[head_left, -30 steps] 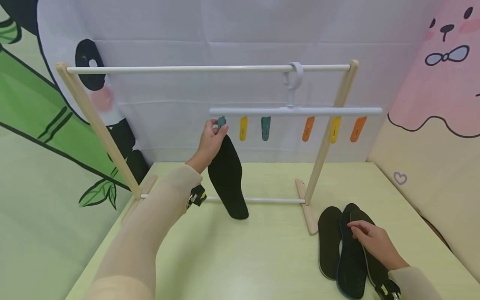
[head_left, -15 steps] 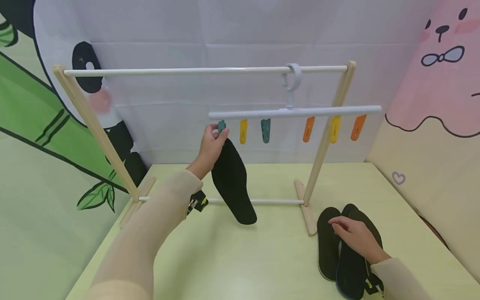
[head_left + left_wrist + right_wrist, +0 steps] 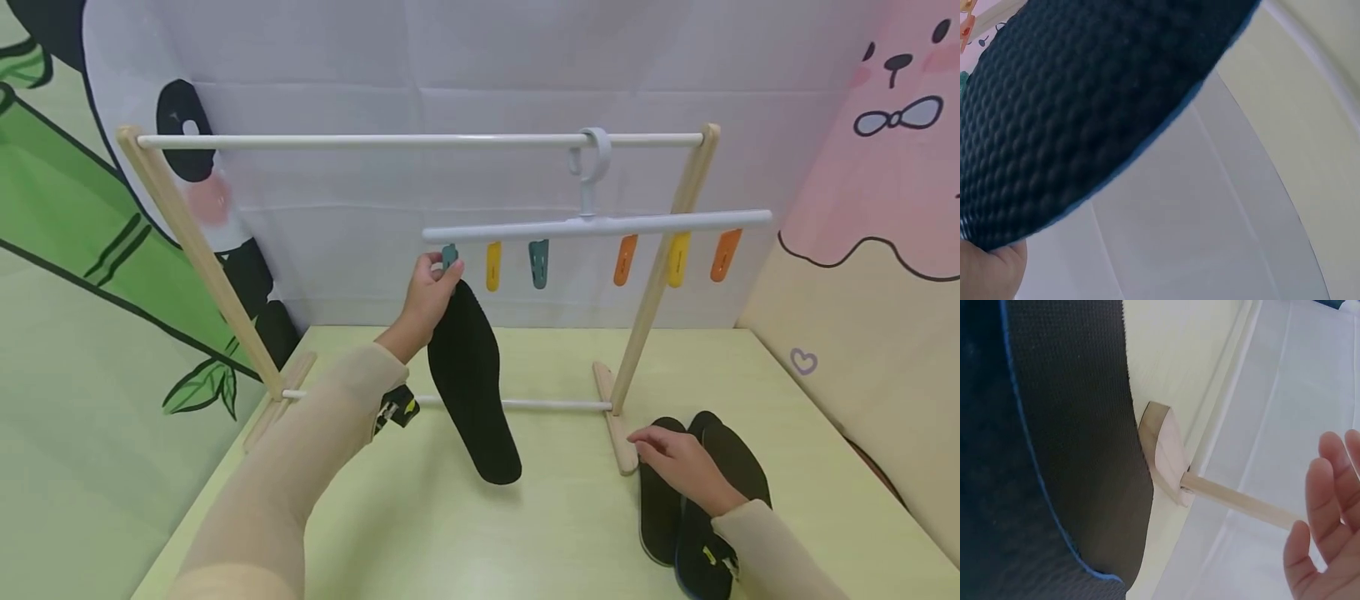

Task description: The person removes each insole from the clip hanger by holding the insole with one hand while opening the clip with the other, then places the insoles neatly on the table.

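Note:
My left hand (image 3: 429,302) is raised at the left end of a white clip hanger (image 3: 517,231), its thumb and fingers pinching a teal clip (image 3: 450,256) and the top of a black insole (image 3: 476,383). The insole hangs below at a slant. The left wrist view shows the insole's bumpy face (image 3: 1072,119) and blue edge, with part of the hand at its rim. Relaxed and holding nothing, my right hand (image 3: 686,467) hovers over more black insoles (image 3: 731,458) lying at the right of the table. Its fingers (image 3: 1319,500) are apart in the right wrist view.
The hanger hooks over the top bar (image 3: 360,142) of a wooden rack (image 3: 652,308), tilted down at its left end. Another teal clip (image 3: 538,264), yellow clips (image 3: 492,267) and orange clips (image 3: 625,260) hang along it. The rack's right foot (image 3: 617,425) stands beside the insoles.
My right hand has moved left across the insole pile towards the rack's foot. The held insole's lower end has swung down and to the right. The hanger's left end has dipped slightly.

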The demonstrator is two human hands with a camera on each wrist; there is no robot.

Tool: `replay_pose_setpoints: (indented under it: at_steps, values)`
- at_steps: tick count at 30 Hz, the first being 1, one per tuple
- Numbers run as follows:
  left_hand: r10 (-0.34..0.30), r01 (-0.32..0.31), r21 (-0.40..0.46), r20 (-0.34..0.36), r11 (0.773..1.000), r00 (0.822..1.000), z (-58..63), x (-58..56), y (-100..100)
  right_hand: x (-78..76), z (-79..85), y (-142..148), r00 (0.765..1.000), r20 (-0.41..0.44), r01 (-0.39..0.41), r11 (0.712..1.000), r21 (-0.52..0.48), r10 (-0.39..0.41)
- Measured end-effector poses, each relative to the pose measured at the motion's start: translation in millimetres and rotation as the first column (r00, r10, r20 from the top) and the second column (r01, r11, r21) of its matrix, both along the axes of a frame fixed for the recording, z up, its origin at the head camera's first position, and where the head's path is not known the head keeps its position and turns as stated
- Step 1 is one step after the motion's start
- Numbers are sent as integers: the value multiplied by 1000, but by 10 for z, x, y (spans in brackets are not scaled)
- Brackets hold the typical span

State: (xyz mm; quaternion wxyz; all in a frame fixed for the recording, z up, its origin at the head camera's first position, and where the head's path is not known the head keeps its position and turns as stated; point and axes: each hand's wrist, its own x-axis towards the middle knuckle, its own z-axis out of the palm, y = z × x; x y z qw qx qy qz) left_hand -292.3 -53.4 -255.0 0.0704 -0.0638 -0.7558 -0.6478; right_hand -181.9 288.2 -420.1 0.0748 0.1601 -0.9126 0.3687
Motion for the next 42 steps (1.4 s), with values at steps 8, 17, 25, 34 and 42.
replay_pose_setpoints:
  at_steps: [8,17,25,34,42]
  values:
    - [-6,3,57,54,998,999,20,80,67,-38,-3,-134,999,34,-42,999,-16,42]
    - [-12,9,59,55,998,998,22,75,68,-171,-9,-426,993,5,-117,990,-85,117]
    - [-16,13,53,59,999,998,41,113,60,-202,67,-589,988,-6,-154,984,-91,154]
    - [-9,6,50,71,999,997,69,140,81,-265,81,-744,978,13,-205,970,-133,208]
    - [-7,4,42,85,999,996,34,167,100,-279,130,-907,969,17,-240,959,-152,245]
